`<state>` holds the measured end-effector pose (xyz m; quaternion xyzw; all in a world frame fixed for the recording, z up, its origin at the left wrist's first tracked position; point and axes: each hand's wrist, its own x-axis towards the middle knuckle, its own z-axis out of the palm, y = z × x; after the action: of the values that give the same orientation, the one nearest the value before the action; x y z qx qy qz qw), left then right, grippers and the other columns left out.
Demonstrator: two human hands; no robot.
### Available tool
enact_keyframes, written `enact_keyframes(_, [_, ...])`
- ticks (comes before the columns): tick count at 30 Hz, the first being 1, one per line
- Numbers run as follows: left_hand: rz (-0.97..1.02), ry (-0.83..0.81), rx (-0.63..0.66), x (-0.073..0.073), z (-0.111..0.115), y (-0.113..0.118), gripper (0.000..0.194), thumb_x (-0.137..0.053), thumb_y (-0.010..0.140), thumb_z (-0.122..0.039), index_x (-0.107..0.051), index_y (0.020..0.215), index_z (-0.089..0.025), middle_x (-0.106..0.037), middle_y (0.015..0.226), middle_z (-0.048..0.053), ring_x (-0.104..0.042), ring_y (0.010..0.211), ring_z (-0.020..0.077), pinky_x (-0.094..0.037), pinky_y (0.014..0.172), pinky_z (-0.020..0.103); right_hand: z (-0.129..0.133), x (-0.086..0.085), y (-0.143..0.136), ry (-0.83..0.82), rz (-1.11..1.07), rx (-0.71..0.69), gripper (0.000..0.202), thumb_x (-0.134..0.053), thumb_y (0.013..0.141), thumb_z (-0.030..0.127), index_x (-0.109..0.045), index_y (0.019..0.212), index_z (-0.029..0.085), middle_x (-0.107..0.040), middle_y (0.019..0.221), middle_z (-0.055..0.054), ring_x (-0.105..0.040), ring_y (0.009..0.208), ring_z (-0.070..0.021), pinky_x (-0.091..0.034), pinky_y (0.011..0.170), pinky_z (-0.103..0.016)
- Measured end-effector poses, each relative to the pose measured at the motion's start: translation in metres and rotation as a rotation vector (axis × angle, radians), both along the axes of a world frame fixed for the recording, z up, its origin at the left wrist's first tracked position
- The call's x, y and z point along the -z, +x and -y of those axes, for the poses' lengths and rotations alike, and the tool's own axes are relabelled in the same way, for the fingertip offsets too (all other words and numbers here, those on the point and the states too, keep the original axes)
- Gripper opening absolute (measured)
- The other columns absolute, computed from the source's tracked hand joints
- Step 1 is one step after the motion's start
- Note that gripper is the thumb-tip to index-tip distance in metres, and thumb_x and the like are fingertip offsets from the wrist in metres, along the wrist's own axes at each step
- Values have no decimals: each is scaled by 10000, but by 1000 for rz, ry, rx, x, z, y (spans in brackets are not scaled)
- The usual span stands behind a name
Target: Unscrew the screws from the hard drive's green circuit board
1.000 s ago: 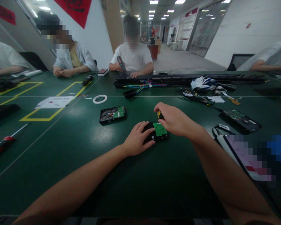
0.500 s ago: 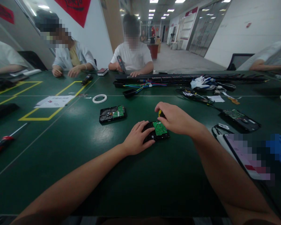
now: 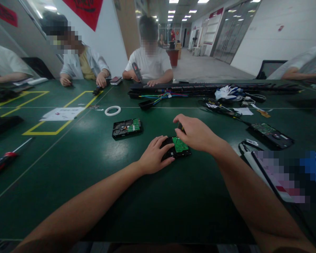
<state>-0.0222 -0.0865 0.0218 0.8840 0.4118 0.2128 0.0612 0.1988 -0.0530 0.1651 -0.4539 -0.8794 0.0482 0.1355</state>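
A hard drive (image 3: pixel 183 153) lies on the green table with its green circuit board facing up. Its left end is held by my left hand (image 3: pixel 155 154), the index finger reaching across the top and the thumb along the near edge. My right hand (image 3: pixel 193 131) is closed round a screwdriver (image 3: pixel 181 128), its black and yellow handle mostly hidden by the fingers. The handle stands above the circuit board; where the tip meets the drive I cannot make out. To the left, apart from both hands, sits a second hard drive (image 3: pixel 127 128).
A third hard drive (image 3: pixel 270 135) lies at the right, near a phone-like device (image 3: pixel 274 175). A white ring (image 3: pixel 112 111), cables (image 3: pixel 168 95) and gloves (image 3: pixel 229 93) are farther back. At the left lies a red-and-black screwdriver (image 3: pixel 2 163). Several people sit around the table.
My right hand has turned slightly round the screwdriver handle, and less yellow shows. My left hand stays on the drive. Across the table, a person's hand has moved onto a dark tool.
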Motion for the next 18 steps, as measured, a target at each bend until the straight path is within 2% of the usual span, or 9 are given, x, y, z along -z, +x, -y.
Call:
enact_keyframes(5, [2,-6,-1,-1,1,0,594,-686,1009,-509,-555,1540,-277,-380,1684,143,-347,1571,407,-348,1278,645,1,1,-2,54,88,128,352,-528,1063,454,-604,1276,185,-783,1113,-151,-730,942,-300,-486,786,-377])
enact_keyframes(7, [4,-7,-2,-2,1,0,588,-683,1011,-510,-554,1537,-280,-386,1678,142,-349,1570,407,-352,1274,652,0,2,-2,49,58,124,354,-463,1086,436,-600,1281,173,-773,1156,-161,-724,959,-293,-487,799,-380])
enact_keyframes(11, [14,-8,2,-1,0,0,586,-692,1002,-512,-562,1526,-284,-391,1677,140,-364,1558,413,-362,1263,666,-1,0,0,41,33,67,306,-428,1072,301,-635,1246,156,-733,1269,-170,-704,1059,-285,-487,865,-387])
enact_keyframes(15, [15,0,0,0,0,1,593,-708,994,-497,-566,1523,-271,-390,1675,146,-363,1559,409,-351,1273,655,1,-3,-1,55,117,138,350,-386,1098,370,-665,1140,163,-755,1162,-161,-712,957,-301,-459,758,-392])
enact_keyframes(18, [18,-3,3,1,-1,1,595,-713,990,-495,-568,1522,-270,-389,1676,148,-366,1558,410,-351,1272,655,2,-1,-2,52,101,145,364,-362,1106,387,-639,1190,166,-747,1159,-161,-709,922,-286,-439,734,-382])
